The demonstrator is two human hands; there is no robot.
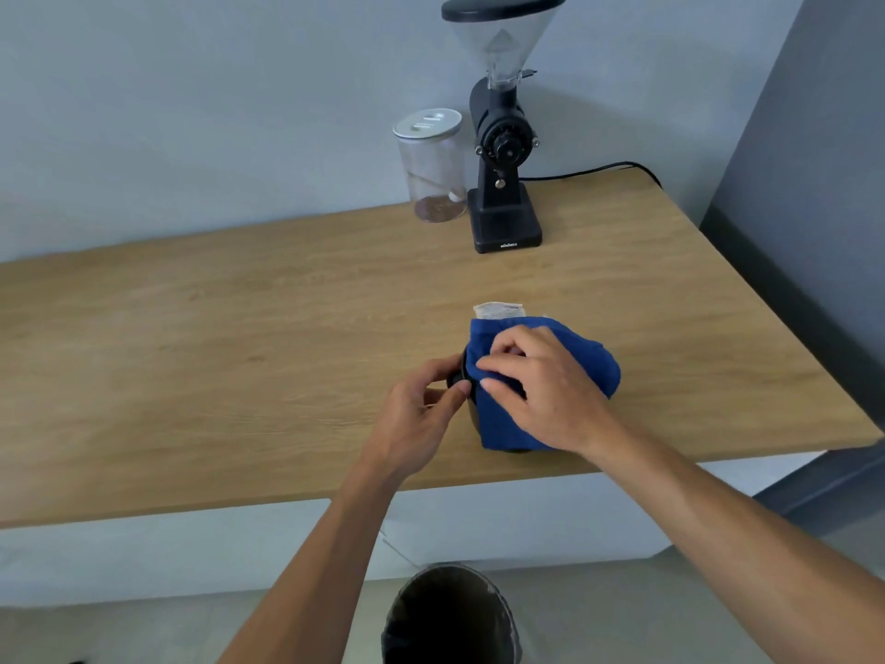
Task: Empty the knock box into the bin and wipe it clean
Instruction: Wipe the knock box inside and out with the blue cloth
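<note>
A black knock box [467, 404] stands on the wooden counter [239, 352] near its front edge, almost wholly covered by a blue cloth [507, 424]. My left hand [421, 414] grips the box's left rim between thumb and fingers. My right hand [541, 385] presses down on the blue cloth over the top of the box, fingers closed on the fabric. A white label sticks out at the cloth's far edge. The inside of the box is hidden. A dark bin [450, 615] stands on the floor below the counter edge, between my forearms.
A black coffee grinder [503, 151] with a clear hopper stands at the back of the counter, its cable running right. A clear jar [431, 170] with a metal lid sits left of it. The counter's right edge meets a grey wall.
</note>
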